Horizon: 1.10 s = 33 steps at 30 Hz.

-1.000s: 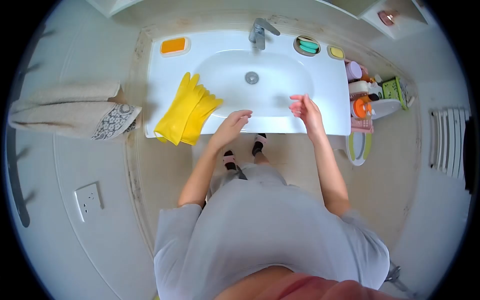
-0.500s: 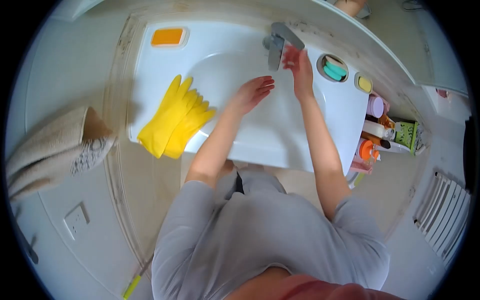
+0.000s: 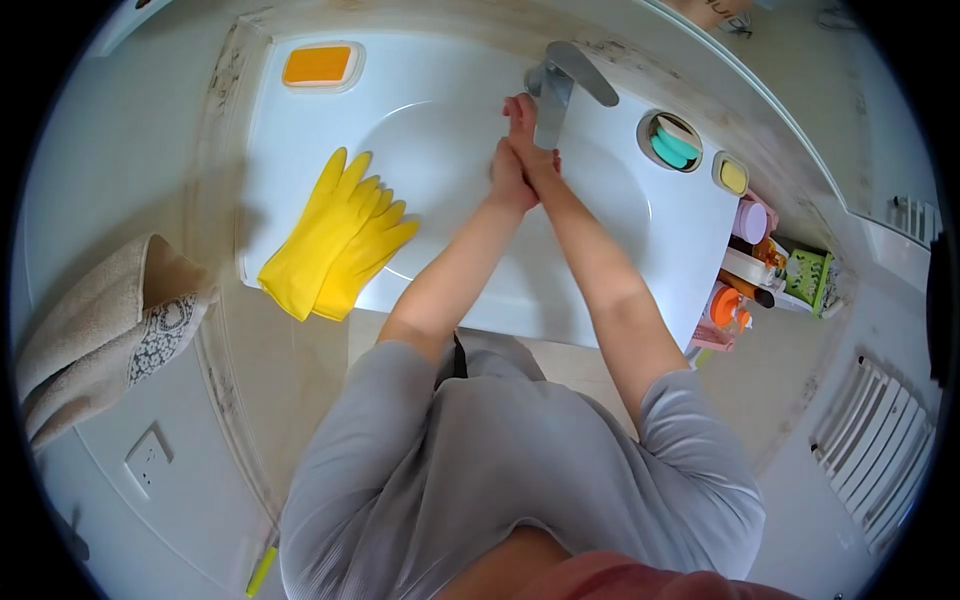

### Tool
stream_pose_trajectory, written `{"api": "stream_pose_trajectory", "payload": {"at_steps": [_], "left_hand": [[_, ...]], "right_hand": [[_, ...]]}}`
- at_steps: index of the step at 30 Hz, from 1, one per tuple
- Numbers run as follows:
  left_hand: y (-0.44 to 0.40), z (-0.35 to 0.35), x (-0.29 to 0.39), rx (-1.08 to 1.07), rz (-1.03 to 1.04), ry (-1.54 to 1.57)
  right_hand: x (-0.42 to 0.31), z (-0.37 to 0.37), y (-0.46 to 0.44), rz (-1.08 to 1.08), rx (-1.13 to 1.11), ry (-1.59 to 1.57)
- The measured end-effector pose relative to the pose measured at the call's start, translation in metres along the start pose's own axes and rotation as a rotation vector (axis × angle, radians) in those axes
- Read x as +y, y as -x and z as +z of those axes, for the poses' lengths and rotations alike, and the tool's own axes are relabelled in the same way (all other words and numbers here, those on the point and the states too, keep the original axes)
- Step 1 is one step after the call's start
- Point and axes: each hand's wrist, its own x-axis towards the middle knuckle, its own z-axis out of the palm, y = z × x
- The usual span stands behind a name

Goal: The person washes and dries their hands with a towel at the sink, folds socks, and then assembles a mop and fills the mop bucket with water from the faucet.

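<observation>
Just beside the spout of the metal faucet (image 3: 568, 75), my two hands meet above the white washbasin (image 3: 450, 135). My left hand (image 3: 508, 178) is wrapped around the heel and wrist of my right hand, and its fingertips show on the far side. Stretched past it, my right hand (image 3: 523, 120) has its fingers out, pointing to the back of the basin; its palm is partly hidden. Whether water runs from the spout cannot be made out. A pair of yellow rubber gloves (image 3: 335, 235) lies on the basin's left front edge.
An orange sponge in a dish (image 3: 318, 66) sits back left. At right are a round dish with teal and pale soaps (image 3: 675, 143) and a yellow soap (image 3: 733, 178). Several bottles (image 3: 730, 300) stand beyond the right edge. A beige towel (image 3: 110, 320) hangs at left.
My hands were apart, the right one under the faucet lever. My right hand has moved left and down, and my left hand has closed around it.
</observation>
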Motion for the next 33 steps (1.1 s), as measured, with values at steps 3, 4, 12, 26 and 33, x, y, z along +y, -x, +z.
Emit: {"api": "stream_pose_trajectory", "payload": {"at_steps": [3, 4, 12, 26, 33], "left_hand": [[0.015, 0.027, -0.002, 0.009, -0.011, -0.057], [-0.005, 0.015, -0.005, -0.034, 0.18, -0.116], [-0.013, -0.007, -0.006, 0.18, 0.013, -0.094], [-0.015, -0.021, -0.005, 0.225, 0.051, -0.052], [-0.005, -0.015, -0.008, 0.023, 0.065, -0.018]], "right_hand": [[-0.024, -0.031, 0.024, -0.049, -0.007, -0.093], [-0.024, -0.036, 0.027, 0.279, -0.07, -0.764], [0.02, -0.049, 0.081, -0.28, -0.096, 0.193], [0.045, -0.054, 0.077, -0.548, -0.149, 0.388], [0.014, -0.022, 0.037, 0.119, -0.192, -0.13]]}}
